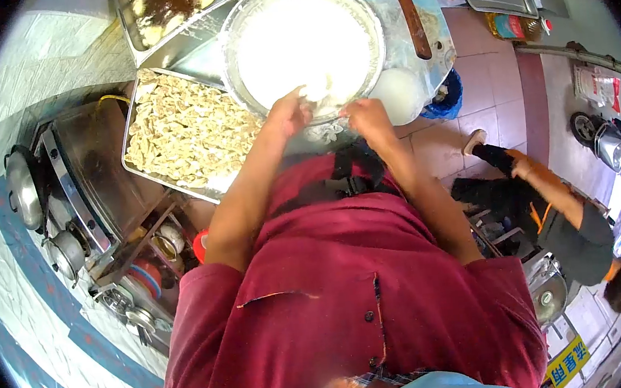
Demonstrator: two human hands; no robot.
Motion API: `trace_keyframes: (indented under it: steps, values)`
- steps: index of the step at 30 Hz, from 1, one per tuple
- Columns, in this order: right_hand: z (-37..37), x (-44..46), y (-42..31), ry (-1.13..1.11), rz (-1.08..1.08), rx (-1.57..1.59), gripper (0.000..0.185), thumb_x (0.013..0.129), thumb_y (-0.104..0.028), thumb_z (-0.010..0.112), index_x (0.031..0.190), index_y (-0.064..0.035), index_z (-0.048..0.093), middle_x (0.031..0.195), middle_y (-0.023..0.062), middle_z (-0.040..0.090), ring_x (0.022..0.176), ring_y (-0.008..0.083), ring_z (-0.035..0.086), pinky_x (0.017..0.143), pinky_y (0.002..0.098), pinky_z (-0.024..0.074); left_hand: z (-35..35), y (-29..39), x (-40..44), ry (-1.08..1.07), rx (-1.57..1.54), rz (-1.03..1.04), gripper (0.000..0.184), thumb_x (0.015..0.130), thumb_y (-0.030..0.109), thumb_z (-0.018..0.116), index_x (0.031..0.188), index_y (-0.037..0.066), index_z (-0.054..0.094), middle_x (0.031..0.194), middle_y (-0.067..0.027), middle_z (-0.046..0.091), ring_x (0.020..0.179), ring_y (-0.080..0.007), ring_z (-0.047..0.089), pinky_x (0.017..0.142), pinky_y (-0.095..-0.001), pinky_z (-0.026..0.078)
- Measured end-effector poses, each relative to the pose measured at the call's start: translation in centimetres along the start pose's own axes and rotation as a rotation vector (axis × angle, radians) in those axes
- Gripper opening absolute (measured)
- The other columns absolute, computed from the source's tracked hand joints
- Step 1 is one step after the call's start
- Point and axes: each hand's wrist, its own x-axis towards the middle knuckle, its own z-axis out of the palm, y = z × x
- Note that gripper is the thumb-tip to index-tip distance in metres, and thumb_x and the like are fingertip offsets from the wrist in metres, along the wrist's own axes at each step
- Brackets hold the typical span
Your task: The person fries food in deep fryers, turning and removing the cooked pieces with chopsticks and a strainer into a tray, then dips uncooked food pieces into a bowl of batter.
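Observation:
A large round metal bowl (229, 60) stands in front of me, filled with white, flour-like stuff (296, 42) that is blown out by glare. My left hand (291, 113) is at its near rim, fingers curled in, with a pale lump at the fingertips whose kind I cannot make out. Just to the right, my right hand (367, 118) has its fingers closed on the bowl's near rim. Left of the bowl lies a metal tray (127, 148) heaped with pale, floured pieces of food (188, 127).
Behind are a metal tray (133, 43) with dark sauce and a wooden-handled tool (412, 23). A white round lid or bag (398, 96) is beside the bowl. A blue-lined bin (449, 98) stands right; a stove (91, 170) with pots is left. Another person (572, 236) bends at right.

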Motion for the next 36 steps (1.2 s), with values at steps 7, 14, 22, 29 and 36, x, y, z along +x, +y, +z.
trace_keyframes:
  steps: [7,14,22,29,36]
  values:
    - [-1.4,1.5,-1.4,-0.026,0.042,0.372,0.014,0.076,-0.013,0.071,0.078,0.0007,0.069,0.063,0.0000,0.055,0.053,0.0090,0.042,0.049,0.0266,0.0321,0.2,0.8,-0.5,-0.081,-0.046,0.028,0.019,0.093,0.026,0.063,0.103,0.010,0.061,0.077,0.0021,0.057,0.058,-0.0056,0.049,0.047,-0.0177,0.041]
    - [-2.9,4.5,-1.5,-0.205,0.116,0.779,0.022,0.093,-0.019,0.059,0.098,0.0025,0.063,0.054,-0.0059,0.039,0.043,0.0045,0.030,0.040,0.0223,0.0231,-0.8,3.7,-1.7,-0.099,-0.151,0.074,0.019,0.095,0.027,0.060,0.102,0.010,0.060,0.075,0.0019,0.058,0.058,-0.0074,0.052,0.052,-0.0195,0.046]
    - [-3.8,2.5,-0.5,-0.091,0.100,0.354,0.022,0.091,-0.019,0.059,0.088,-0.0003,0.070,0.055,-0.0036,0.044,0.045,0.0038,0.030,0.042,0.0220,0.0213,-3.7,23.6,-3.8,0.097,0.041,0.639,0.021,0.098,0.020,0.053,0.112,0.006,0.059,0.084,-0.0025,0.059,0.059,-0.0078,0.049,0.047,-0.0206,0.042]
    - [-2.9,1.5,0.2,-0.028,0.082,0.291,0.020,0.090,-0.017,0.059,0.087,-0.0009,0.071,0.057,-0.0037,0.045,0.047,0.0040,0.033,0.044,0.0212,0.0238,-7.0,38.1,-0.7,0.768,1.094,0.955,0.042,0.088,0.037,0.062,0.112,0.003,0.065,0.065,-0.0097,0.064,0.053,-0.0174,0.060,0.053,-0.0317,0.047]
    - [-3.9,1.9,-1.0,-0.022,0.037,0.239,0.025,0.091,-0.020,0.058,0.088,0.0002,0.070,0.058,-0.0044,0.044,0.051,0.0043,0.035,0.048,0.0205,0.0243,-12.5,33.3,-10.2,0.871,0.946,1.161,0.053,0.085,0.035,0.067,0.121,-0.003,0.062,0.094,-0.0162,0.071,0.082,-0.0190,0.069,0.074,-0.0331,0.053]
